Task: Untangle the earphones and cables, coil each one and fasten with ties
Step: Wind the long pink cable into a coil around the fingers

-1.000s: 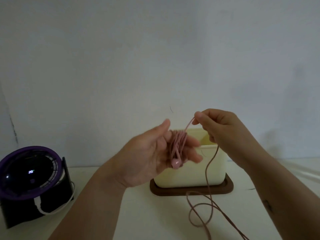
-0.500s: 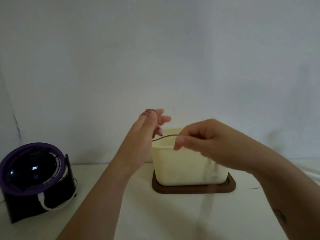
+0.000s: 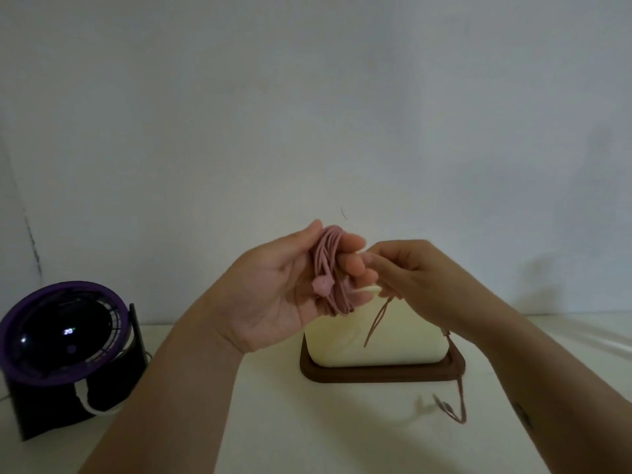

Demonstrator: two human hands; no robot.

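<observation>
The pink earphone cable (image 3: 330,268) is wound in several loops around the fingers of my left hand (image 3: 284,292), palm facing me, with an earbud (image 3: 322,284) lying on the coil. My right hand (image 3: 410,275) pinches the loose part of the cable right beside the left fingertips. From it the free tail (image 3: 376,319) hangs down in front of the box. The cable's plug end (image 3: 448,410) dangles, blurred, below my right forearm just above the table.
A cream box (image 3: 376,340) stands on a dark brown tray (image 3: 383,374) on the white table, right behind my hands. A black and purple desk fan (image 3: 65,343) sits at the left edge. A plain wall rises behind.
My left hand turned palm-up again with more loops on its fingers. My right hand carried the cable round and now sits at the left fingertips. The free tail is much shorter.
</observation>
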